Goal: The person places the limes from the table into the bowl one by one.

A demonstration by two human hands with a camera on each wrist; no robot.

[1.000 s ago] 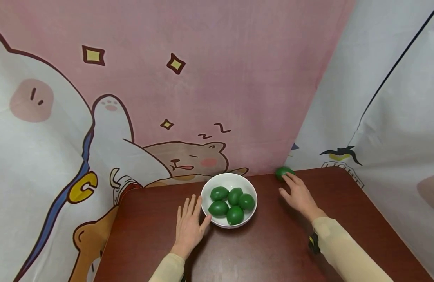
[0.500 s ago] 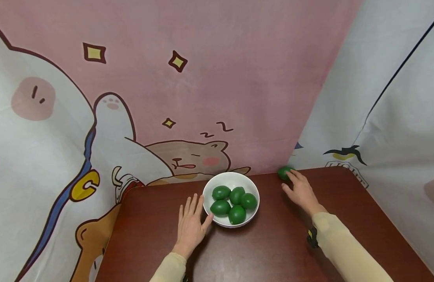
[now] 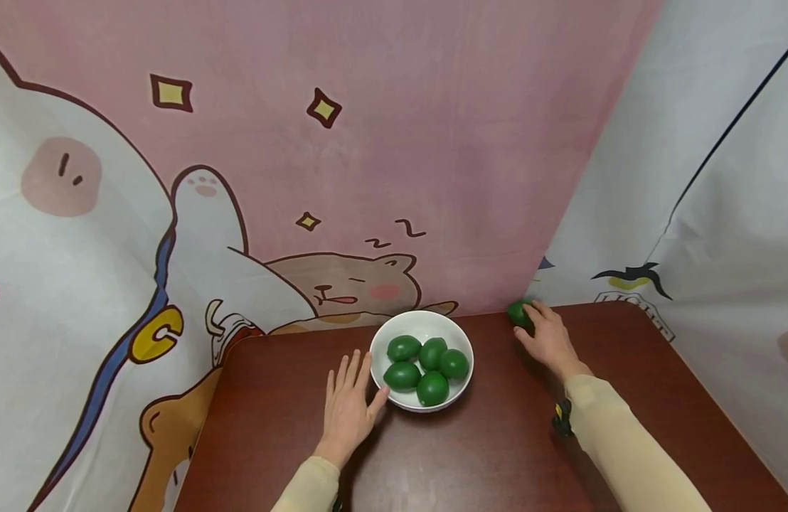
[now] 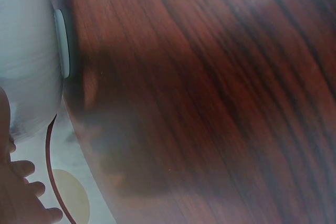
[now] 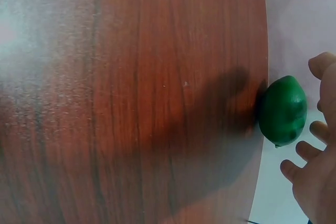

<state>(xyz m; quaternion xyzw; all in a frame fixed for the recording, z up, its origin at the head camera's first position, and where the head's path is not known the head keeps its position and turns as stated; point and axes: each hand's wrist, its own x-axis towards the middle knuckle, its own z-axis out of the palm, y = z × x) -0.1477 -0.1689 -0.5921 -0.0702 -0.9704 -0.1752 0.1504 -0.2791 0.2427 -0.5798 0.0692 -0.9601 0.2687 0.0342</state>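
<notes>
A white bowl (image 3: 378, 389) holding several green limes (image 3: 432, 389) stands toward the back of the table. Beside its left wall lies my left hand (image 3: 349, 412), fingers extended and thumb at the rim. In the left wrist view the bowl's side (image 4: 31, 51) looms above the fingers (image 4: 38, 188). One more lime (image 3: 518, 313) sits by itself at the table's back edge, to the right of the bowl. My right hand (image 3: 550, 345) reaches over it, fingers loosely bent. The right wrist view has the thumb and fingers (image 5: 307, 151) spread around this lime (image 5: 283, 111), with a gap still showing.
The dark red-brown wooden table (image 3: 471, 455) ends right behind the lone lime. A pink printed cloth (image 3: 471, 142) with cartoon animals hangs against the back edge, and a white cloth (image 3: 720, 235) hangs on the right.
My right hand has come slightly closer around the lone lime, its fingers further over the far side. The left hand stays by the bowl. The head view has shifted slightly.
</notes>
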